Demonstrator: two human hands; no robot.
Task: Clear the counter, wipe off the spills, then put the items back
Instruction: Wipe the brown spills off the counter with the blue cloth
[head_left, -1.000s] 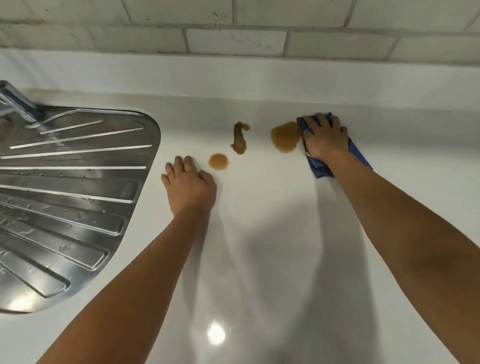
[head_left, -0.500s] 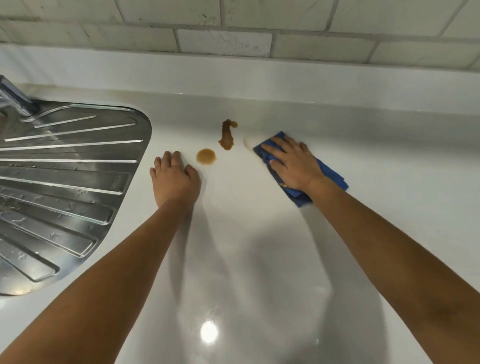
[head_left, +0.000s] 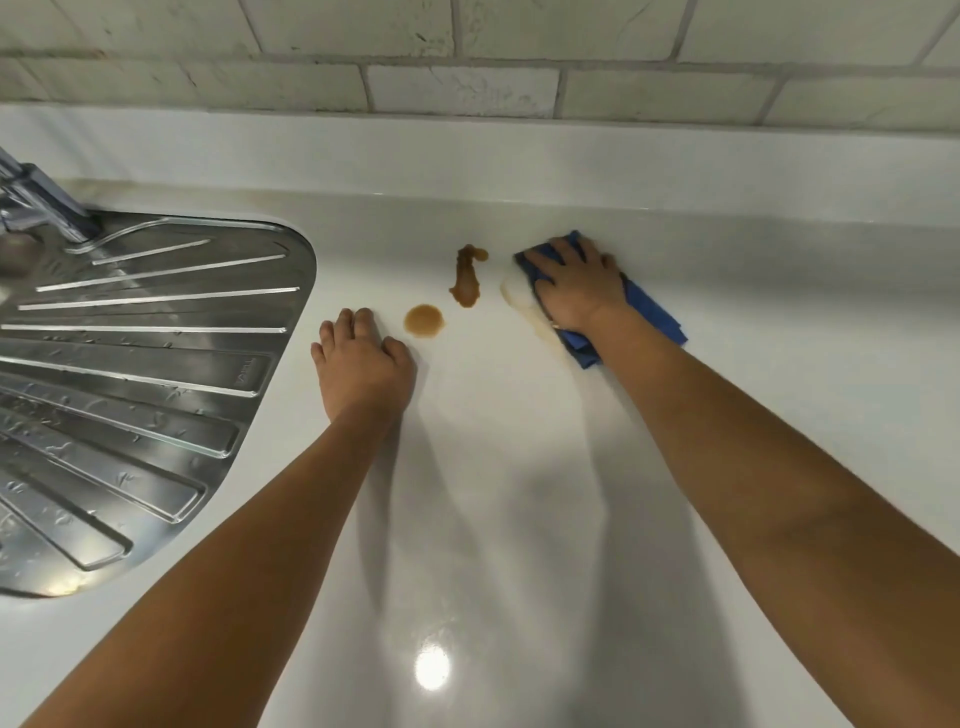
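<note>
My right hand (head_left: 579, 288) presses flat on a blue cloth (head_left: 652, 319) on the white counter (head_left: 519, 493), near the back. A pale wet smear (head_left: 522, 299) lies just left of the cloth. Two brown spills sit further left: a long streak (head_left: 466, 280) and a small round spot (head_left: 424, 320). My left hand (head_left: 361, 366) rests palm down on the counter, fingers together, just left of the round spot, holding nothing.
A ribbed steel draining board (head_left: 145, 374) with water drops fills the left side, with a tap base (head_left: 41, 208) at its far corner. A white upstand and pale tiled wall (head_left: 467, 88) close off the back.
My right hand slid the cloth left across the big brown puddle, then drew back slightly right. The puddle is now only a pale smear. My left hand stayed put.
</note>
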